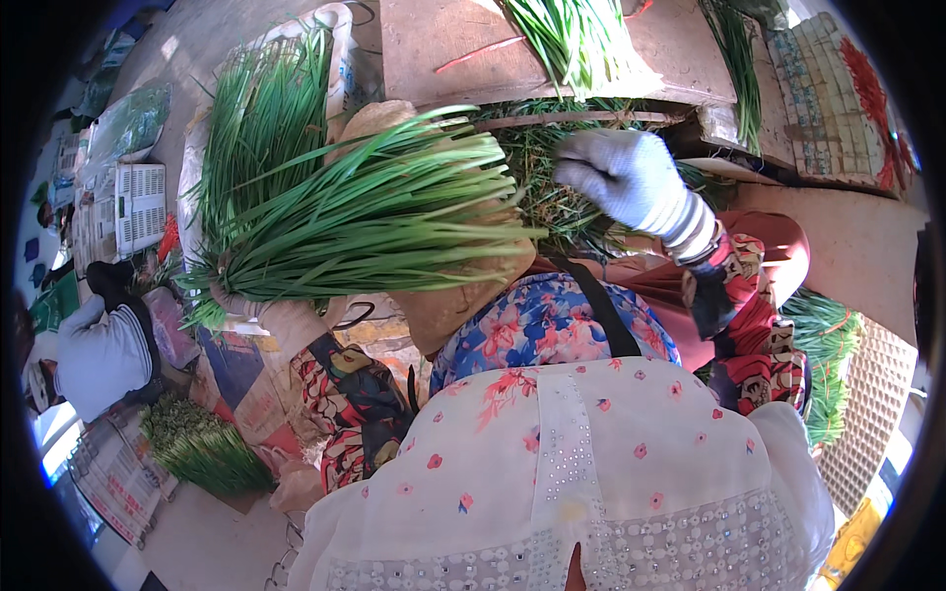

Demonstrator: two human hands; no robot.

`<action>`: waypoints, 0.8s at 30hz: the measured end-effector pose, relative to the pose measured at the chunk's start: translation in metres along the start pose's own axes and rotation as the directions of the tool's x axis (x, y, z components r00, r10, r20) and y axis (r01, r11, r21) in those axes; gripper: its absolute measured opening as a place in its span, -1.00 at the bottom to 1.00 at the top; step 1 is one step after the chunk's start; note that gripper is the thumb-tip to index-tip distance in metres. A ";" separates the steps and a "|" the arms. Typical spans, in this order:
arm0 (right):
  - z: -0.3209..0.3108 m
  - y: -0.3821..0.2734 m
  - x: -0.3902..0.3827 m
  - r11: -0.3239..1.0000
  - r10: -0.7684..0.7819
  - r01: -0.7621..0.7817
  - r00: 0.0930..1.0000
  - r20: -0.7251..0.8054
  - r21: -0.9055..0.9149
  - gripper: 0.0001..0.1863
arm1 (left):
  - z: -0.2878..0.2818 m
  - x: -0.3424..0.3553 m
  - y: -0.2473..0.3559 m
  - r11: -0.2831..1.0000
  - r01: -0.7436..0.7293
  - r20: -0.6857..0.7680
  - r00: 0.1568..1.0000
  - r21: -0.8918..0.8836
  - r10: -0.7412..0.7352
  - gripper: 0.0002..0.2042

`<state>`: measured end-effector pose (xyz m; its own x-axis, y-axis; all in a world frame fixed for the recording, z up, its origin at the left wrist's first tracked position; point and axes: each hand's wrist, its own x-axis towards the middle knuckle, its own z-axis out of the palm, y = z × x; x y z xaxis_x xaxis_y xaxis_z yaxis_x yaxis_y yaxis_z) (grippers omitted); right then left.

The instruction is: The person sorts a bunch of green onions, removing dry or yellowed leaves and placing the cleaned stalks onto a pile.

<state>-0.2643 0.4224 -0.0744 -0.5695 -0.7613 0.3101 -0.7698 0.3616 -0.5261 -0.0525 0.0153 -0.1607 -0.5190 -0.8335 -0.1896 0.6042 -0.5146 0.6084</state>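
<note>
A large bunch of garlic chives [384, 217] lies across the front of me, cut ends to the right. My left hand [281, 320], in a pale glove, is closed round its left end; the leaves hide most of the fingers. To the right of the bunch, my right hand [626, 182], in a white knitted glove, hangs over a heap of loose green trimmings [547, 187]. Its fingers are curled together, and whatever may be in them is hidden. The right hand is apart from the bunch. Beyond it, another bunch of chives [581, 44] rests on a wooden board [443, 59].
A white crate [340, 54] full of chives stands at the far left. Bundled chives [823, 345] lie at the right, beside a woven panel [867, 414]. Red ties [862, 94] hang at the far right. Another person [103, 360] sits at the left, near more chives [207, 453].
</note>
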 end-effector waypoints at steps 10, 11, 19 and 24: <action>0.087 -0.060 0.067 0.995 0.064 -0.032 0.928 0.368 -0.090 -0.71 | -0.007 0.009 0.011 0.976 0.157 0.416 0.906 -0.151 -0.081 -0.76; 0.090 -0.062 0.069 0.996 0.059 -0.028 0.927 0.371 -0.088 -0.71 | -0.006 0.008 0.013 0.983 0.131 0.397 0.915 -0.128 -0.070 -0.76; 0.053 -0.065 0.059 0.667 -0.241 0.033 0.955 0.174 0.744 -0.81 | 0.028 -0.007 0.007 0.986 0.045 0.193 0.981 -0.162 -0.013 -0.74; -0.031 -0.015 0.021 0.639 -0.233 -0.353 0.758 0.609 0.683 -0.84 | 0.021 -0.016 0.011 0.976 0.028 0.215 0.976 -0.214 0.019 -0.68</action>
<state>-0.2737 0.4173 -0.0356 -0.0764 -0.9892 -0.1247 -0.0940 0.1316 -0.9868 -0.0501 0.0273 -0.1345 -0.6253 -0.7804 -0.0078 0.7047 -0.5689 0.4241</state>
